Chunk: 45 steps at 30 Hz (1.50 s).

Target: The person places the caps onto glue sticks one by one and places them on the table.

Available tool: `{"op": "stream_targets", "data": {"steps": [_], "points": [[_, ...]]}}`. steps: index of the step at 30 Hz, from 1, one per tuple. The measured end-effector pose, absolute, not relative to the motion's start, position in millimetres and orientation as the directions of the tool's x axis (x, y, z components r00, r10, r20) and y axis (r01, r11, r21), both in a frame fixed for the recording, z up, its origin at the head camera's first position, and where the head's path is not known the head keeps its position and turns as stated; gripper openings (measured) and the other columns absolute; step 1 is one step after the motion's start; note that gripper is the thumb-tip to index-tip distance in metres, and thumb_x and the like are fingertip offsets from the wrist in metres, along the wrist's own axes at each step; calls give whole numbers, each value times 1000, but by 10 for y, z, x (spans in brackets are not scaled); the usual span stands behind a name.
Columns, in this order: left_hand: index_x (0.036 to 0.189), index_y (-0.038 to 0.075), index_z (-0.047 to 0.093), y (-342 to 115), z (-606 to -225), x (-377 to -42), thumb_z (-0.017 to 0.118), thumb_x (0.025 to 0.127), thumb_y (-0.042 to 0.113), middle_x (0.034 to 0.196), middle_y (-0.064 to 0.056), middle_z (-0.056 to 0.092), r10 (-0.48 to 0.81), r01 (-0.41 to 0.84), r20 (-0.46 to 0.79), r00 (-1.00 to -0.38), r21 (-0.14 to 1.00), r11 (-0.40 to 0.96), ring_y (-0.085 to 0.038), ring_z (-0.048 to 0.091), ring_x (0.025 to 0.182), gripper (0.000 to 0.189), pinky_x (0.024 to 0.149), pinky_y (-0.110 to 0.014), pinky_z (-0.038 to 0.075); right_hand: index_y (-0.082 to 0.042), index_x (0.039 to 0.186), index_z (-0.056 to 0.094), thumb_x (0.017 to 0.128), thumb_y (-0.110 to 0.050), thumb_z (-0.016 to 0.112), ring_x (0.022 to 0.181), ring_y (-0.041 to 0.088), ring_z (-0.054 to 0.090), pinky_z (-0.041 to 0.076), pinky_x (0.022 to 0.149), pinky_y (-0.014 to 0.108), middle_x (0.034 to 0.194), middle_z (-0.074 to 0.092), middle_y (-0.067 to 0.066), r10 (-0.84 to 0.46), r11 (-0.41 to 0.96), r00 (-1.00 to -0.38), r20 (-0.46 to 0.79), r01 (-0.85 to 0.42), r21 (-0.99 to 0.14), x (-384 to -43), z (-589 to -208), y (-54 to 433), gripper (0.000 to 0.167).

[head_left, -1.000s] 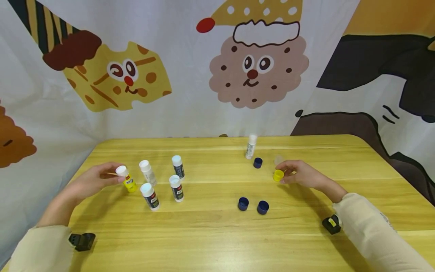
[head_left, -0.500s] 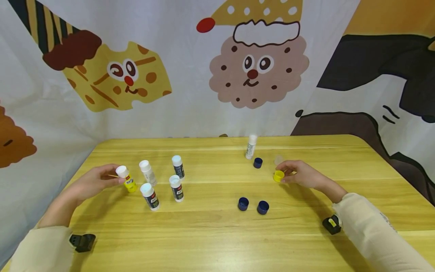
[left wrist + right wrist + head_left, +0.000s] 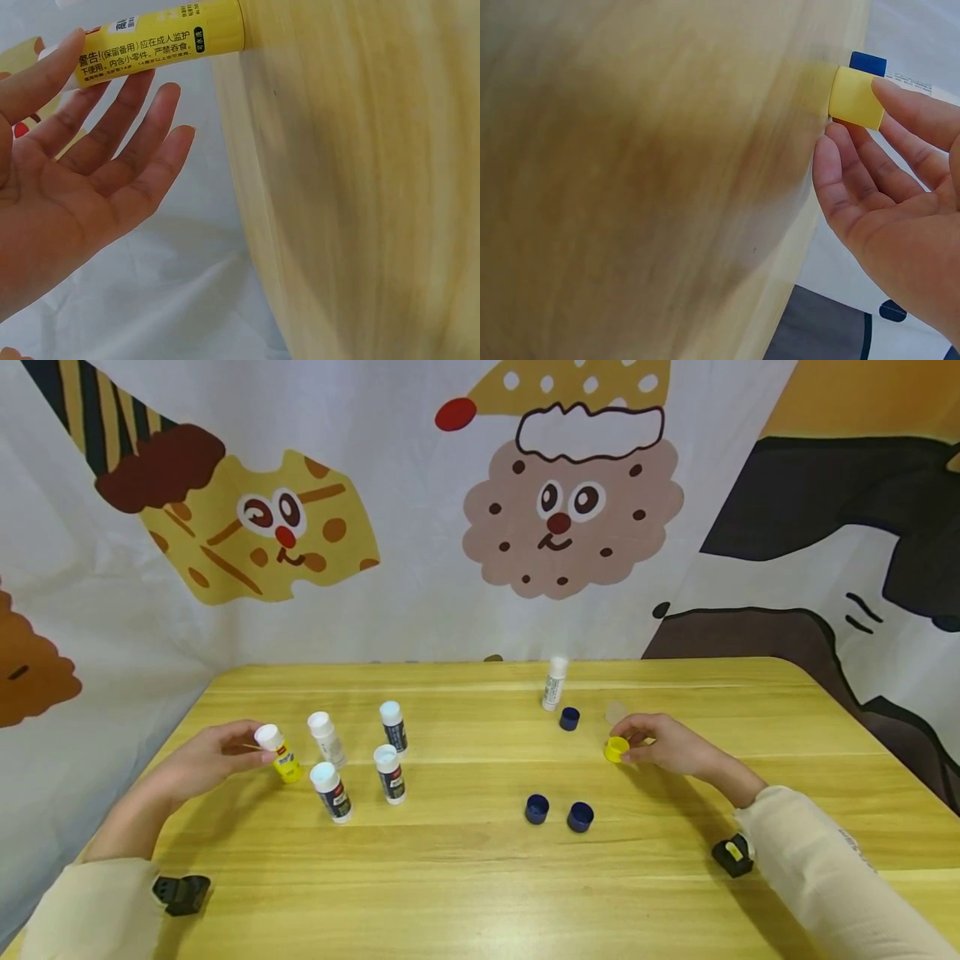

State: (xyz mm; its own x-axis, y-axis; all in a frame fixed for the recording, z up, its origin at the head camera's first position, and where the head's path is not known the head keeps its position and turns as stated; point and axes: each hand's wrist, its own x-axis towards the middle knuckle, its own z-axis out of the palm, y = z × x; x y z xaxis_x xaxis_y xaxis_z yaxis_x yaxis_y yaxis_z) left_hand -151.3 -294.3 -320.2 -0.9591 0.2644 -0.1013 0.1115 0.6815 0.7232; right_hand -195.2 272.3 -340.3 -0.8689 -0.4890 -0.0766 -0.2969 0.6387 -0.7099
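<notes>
At the left of the table my left hand (image 3: pixel 198 764) pinches a yellow glue stick (image 3: pixel 287 763) near its white top, between thumb and fingers. The left wrist view shows printed text on the yellow barrel (image 3: pixel 161 39), its base at the wood. On the right side, my right hand (image 3: pixel 667 747) pinches a yellow glue stick cap (image 3: pixel 617 749), its open end facing up. In the right wrist view this yellow cap (image 3: pixel 855 99) sits at the table surface, thumb on one side and fingers behind. A dark blue cap (image 3: pixel 868 63) shows just past it.
Beside the left hand stand a white glue stick (image 3: pixel 328 742) and several dark-labelled ones (image 3: pixel 332 795) with white tops. Another white glue stick (image 3: pixel 553 685) stands at the back. Dark blue caps (image 3: pixel 537 809) and a pale translucent cap (image 3: pixel 616 712) lie around the right hand.
Almost nothing differs. The yellow cap in my right hand has shifted very slightly toward the right and front; my left hand keeps the glue stick in place.
</notes>
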Motion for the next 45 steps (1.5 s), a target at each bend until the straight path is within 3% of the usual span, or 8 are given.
{"op": "stream_targets", "data": {"steps": [15,22,24,30,33,45], "points": [[117,-7,50,-2953,-3211,-1489,57,92,22,111,-17,56,241,107,-86,-967,719,687,-38,51,107,38,81,-44,45,7,111,55,85,-1,62,83,24,51,47,64,28,96,57,12,-482,643,-871,-90,-282,-713,-1963,-3430,2743,29],[116,-6,50,-2946,-3178,-1480,57,92,24,109,-15,57,223,101,-81,-972,708,699,-11,54,96,40,79,-37,46,6,109,56,84,0,62,80,23,50,47,63,29,93,57,12,-480,642,-873,-90,-279,-714,-1962,-3424,2743,27],[116,-6,49,-2939,-3166,-1472,56,92,25,110,-15,57,220,99,-82,-972,708,699,-9,53,95,40,79,-37,46,6,109,56,84,-1,62,80,23,50,47,63,29,92,56,12,-482,640,-872,-89,-281,-715,-1960,-3422,2741,27],[119,-8,48,-2897,-3116,-1433,54,93,24,114,-20,55,211,101,-73,-975,700,707,-33,51,106,41,82,-44,44,6,108,56,84,-1,63,82,23,51,47,64,28,93,57,11,-484,645,-871,-87,-287,-709,-1962,-3428,2744,26],[120,-9,46,-2871,-3091,-1411,53,94,24,115,-22,54,211,103,-69,-975,702,705,-40,47,110,43,84,-49,42,6,108,55,84,-2,63,83,23,52,47,65,27,94,57,11,-488,645,-869,-86,-293,-706,-1963,-3428,2744,26],[118,-5,50,-2782,-3040,-1365,53,94,23,112,-18,56,198,136,-12,-980,683,717,-32,51,105,38,80,-42,43,6,108,53,85,-3,62,85,23,53,47,65,27,95,58,12,-496,625,-863,-95,-279,-729,-1939,-3394,2749,26]]}}
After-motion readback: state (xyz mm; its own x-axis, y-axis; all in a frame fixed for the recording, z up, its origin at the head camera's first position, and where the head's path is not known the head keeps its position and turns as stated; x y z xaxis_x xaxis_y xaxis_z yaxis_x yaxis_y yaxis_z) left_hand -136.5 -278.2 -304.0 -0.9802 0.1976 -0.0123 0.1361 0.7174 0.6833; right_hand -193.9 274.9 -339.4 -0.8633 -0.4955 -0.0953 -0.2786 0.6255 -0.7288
